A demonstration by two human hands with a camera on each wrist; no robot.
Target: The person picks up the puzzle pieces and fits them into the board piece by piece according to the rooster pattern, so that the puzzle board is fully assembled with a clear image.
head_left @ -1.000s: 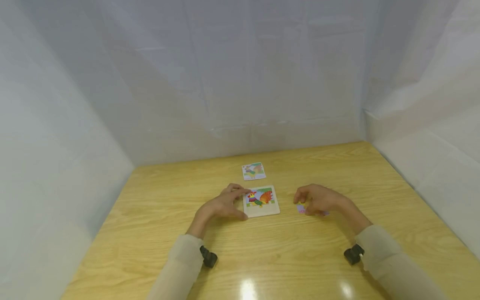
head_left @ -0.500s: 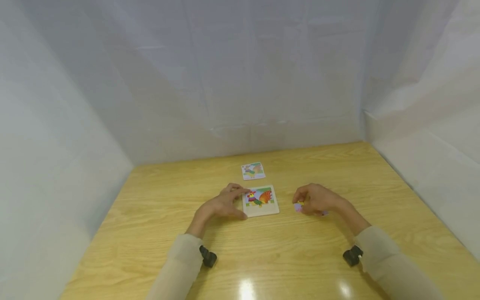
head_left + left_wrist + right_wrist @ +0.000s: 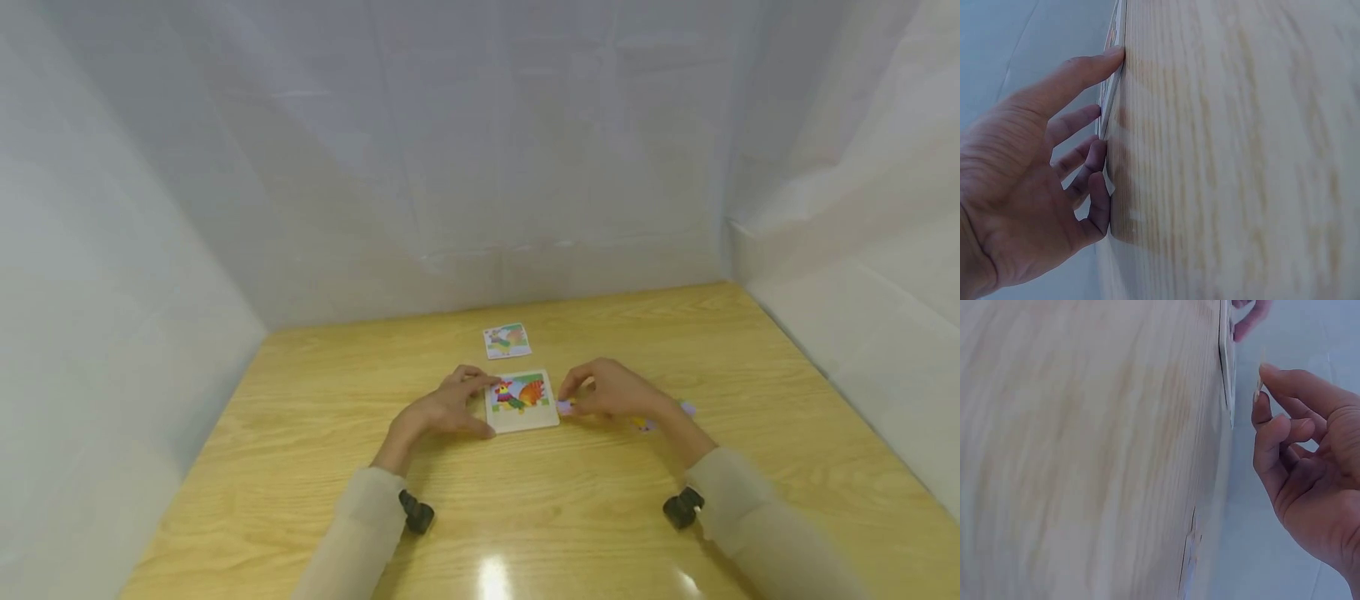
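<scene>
A square white puzzle tray on the wooden tabletop holds a partly filled rooster picture. The left hand rests straight-fingered against its edge; the right hand pinches a small purple puzzle piece beside it. A picture card lies behind; loose pieces lie right.

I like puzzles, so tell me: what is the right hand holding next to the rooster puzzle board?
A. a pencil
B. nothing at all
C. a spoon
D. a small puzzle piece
D: the right hand pinches a small puzzle piece in its fingertips, just beside the right edge of the puzzle board.
</scene>
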